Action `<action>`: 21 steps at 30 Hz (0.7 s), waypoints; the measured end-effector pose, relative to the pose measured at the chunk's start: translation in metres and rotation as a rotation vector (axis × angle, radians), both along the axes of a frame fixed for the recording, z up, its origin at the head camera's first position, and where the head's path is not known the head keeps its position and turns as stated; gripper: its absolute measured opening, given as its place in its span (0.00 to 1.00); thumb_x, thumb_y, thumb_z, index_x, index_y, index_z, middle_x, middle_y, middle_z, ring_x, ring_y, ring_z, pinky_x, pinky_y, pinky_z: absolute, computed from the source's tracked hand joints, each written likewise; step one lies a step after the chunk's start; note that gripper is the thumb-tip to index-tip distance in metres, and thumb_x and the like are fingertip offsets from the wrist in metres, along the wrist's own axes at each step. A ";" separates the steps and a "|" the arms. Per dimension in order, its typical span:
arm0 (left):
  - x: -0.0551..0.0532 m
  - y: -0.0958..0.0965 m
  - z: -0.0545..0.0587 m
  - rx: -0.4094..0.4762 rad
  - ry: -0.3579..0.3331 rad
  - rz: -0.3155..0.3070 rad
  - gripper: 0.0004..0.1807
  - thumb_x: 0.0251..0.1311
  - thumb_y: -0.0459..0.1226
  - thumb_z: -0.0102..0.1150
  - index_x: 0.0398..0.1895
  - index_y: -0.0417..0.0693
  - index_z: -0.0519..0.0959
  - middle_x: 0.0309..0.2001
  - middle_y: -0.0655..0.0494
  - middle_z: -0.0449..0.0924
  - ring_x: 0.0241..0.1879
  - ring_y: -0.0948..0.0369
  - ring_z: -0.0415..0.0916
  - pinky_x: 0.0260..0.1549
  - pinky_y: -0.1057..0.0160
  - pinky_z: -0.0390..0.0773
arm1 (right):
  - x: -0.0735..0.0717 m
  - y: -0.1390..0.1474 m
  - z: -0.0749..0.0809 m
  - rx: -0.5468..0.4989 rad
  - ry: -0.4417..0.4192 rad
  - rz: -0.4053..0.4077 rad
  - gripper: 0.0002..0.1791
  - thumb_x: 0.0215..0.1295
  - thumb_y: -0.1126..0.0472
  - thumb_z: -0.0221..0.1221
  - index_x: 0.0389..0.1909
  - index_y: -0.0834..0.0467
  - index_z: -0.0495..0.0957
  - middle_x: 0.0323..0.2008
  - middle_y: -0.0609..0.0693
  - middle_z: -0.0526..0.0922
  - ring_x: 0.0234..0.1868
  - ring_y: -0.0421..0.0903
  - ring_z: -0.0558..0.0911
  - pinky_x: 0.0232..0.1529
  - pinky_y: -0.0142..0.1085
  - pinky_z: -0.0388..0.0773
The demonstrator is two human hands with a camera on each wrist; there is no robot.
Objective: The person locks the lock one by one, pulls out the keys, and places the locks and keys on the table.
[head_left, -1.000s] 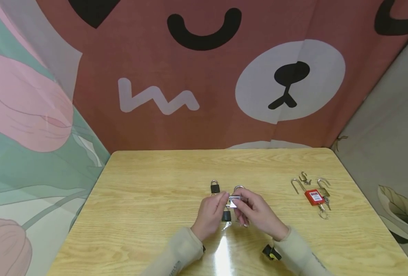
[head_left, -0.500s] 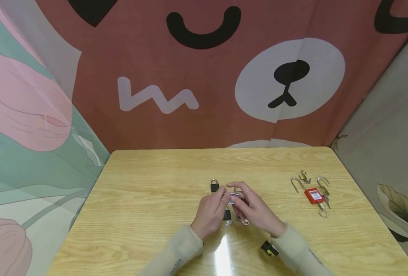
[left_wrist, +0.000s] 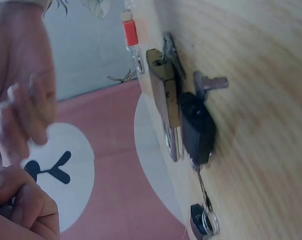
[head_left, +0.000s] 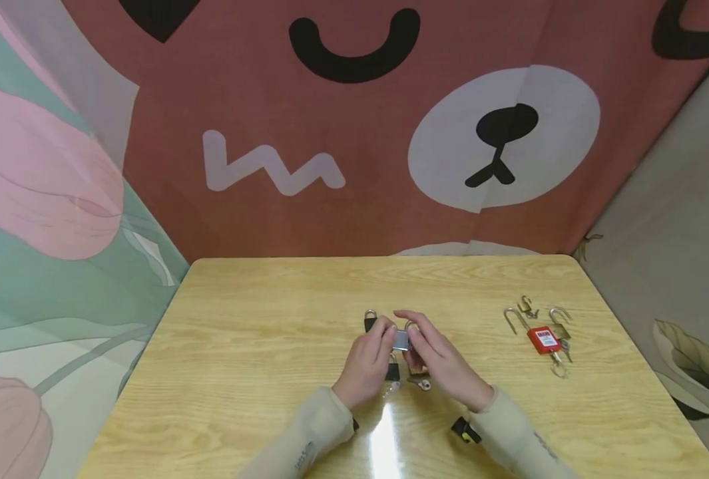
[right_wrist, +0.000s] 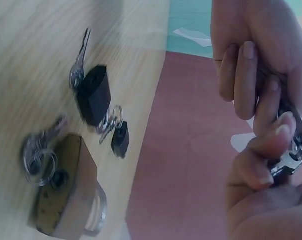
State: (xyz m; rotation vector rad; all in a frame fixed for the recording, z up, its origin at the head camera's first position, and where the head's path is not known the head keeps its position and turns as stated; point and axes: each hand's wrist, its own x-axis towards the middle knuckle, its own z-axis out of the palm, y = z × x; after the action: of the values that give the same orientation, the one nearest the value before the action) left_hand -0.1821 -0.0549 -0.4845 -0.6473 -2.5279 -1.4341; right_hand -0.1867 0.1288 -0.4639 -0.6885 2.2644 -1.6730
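Currently, the left grip (head_left: 363,364) pinches the lock (head_left: 401,341) by its left side; the right grip (head_left: 445,364) holds its right, above the bench (head_left: 270,319). Advisable: lock square and steady, shackle (head_left: 407,325) unobstructed, pressure even.

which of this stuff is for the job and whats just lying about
Seemingly in the job:
silver rectangular metal padlock
left hand and right hand holding it

Apparently just lying about:
nearer black boxy padlock
farther black boxy padlock
thick brass block padlock
red boxy padlock with white label
small open brass padlock
larger open brass padlock
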 end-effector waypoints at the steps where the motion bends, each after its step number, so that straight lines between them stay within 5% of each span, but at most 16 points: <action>1: 0.000 -0.001 0.000 -0.006 0.011 0.019 0.14 0.84 0.40 0.37 0.45 0.45 0.73 0.24 0.63 0.67 0.23 0.69 0.61 0.25 0.71 0.67 | 0.000 0.001 0.000 -0.019 -0.038 0.004 0.23 0.88 0.51 0.34 0.68 0.60 0.66 0.28 0.49 0.74 0.27 0.45 0.74 0.30 0.33 0.77; 7: -0.001 -0.006 0.001 -0.054 0.078 0.055 0.12 0.82 0.38 0.40 0.44 0.44 0.74 0.24 0.63 0.68 0.24 0.67 0.64 0.26 0.69 0.69 | -0.005 0.008 0.001 -0.126 -0.256 0.131 0.27 0.87 0.49 0.33 0.36 0.62 0.72 0.22 0.43 0.71 0.22 0.36 0.69 0.22 0.32 0.65; 11: -0.001 -0.006 0.000 -0.073 0.115 0.040 0.10 0.81 0.36 0.41 0.44 0.43 0.74 0.24 0.60 0.70 0.25 0.67 0.66 0.26 0.69 0.70 | -0.007 0.012 0.000 -0.275 -0.392 0.204 0.20 0.86 0.51 0.40 0.34 0.56 0.72 0.23 0.39 0.70 0.23 0.34 0.67 0.21 0.31 0.59; 16: 0.000 -0.006 0.000 -0.070 0.127 0.041 0.09 0.80 0.35 0.42 0.43 0.43 0.73 0.23 0.61 0.69 0.24 0.68 0.64 0.25 0.71 0.68 | -0.007 0.015 0.001 -0.366 -0.471 0.282 0.16 0.86 0.53 0.42 0.37 0.54 0.72 0.26 0.40 0.70 0.24 0.34 0.67 0.23 0.24 0.66; 21: 0.002 -0.007 0.001 -0.070 0.092 0.035 0.10 0.81 0.37 0.42 0.42 0.44 0.74 0.22 0.64 0.65 0.23 0.69 0.61 0.24 0.72 0.65 | -0.006 0.014 0.001 -0.282 -0.368 0.263 0.11 0.84 0.57 0.47 0.41 0.60 0.67 0.26 0.44 0.69 0.23 0.36 0.69 0.21 0.25 0.70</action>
State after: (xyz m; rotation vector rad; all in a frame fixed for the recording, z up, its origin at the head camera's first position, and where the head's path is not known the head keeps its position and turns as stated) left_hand -0.1805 -0.0616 -0.4838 -0.6614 -2.5150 -1.2786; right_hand -0.1928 0.1430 -0.4626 -0.6397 1.6340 -1.8266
